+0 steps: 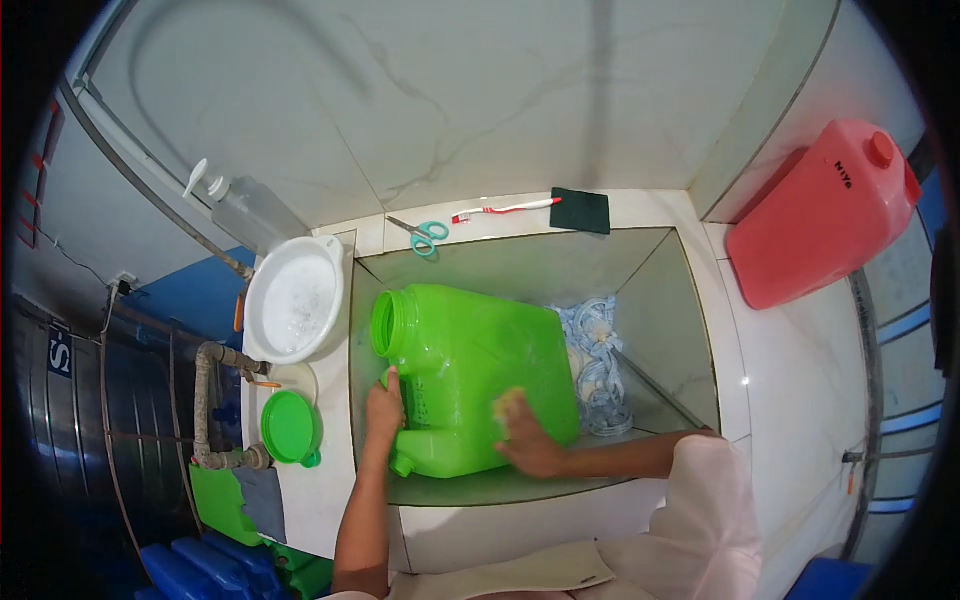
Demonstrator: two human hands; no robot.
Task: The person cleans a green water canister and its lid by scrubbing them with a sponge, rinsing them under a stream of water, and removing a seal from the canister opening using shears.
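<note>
A large green jerrycan lies on its side in the tiled sink, its wide open mouth toward the upper left. My left hand is closed round the can's handle. Against the can's upper face, my right hand holds a small yellowish sponge; both are somewhat smeared by motion. A round green lid rests on the left ledge. Above it stands a white basin of sudsy water. Bunched pale blue and white cloth lies beyond the can's base.
Along the back ledge lie teal-handled scissors, a red-and-white toothbrush and a dark green scouring pad. A clear pump bottle stands behind the basin. At right is a red jerrycan; a pipe juts at left.
</note>
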